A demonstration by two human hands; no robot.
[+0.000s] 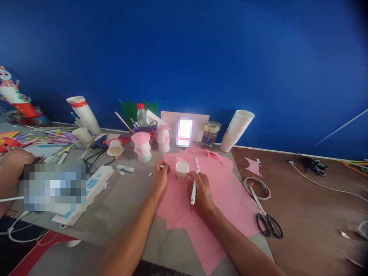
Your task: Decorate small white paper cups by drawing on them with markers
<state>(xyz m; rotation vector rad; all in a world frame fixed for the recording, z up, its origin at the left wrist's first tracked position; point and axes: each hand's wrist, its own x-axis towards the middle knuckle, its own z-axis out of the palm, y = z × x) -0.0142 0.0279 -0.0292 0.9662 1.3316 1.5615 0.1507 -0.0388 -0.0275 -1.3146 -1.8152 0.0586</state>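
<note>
A white paper cup (182,168) stands upside down on a large pink sheet (221,188), between my two hands. My right hand (202,189) is closed around a white marker (193,191), which slants beside the cup's right side. Left of the cup, my left hand (161,176) pinches a small white piece, perhaps a pen cap (162,166). Behind it are two figures made of stacked cups with pink tops, one (142,145) nearer and the other (163,138) farther back.
Scissors (263,214) and a tape roll (269,191) lie at the right. Stacked cups (237,128), a glass jar (211,134) and a lit screen (184,132) stand behind. A power strip (93,186) and another person's hand (20,161) are at the left.
</note>
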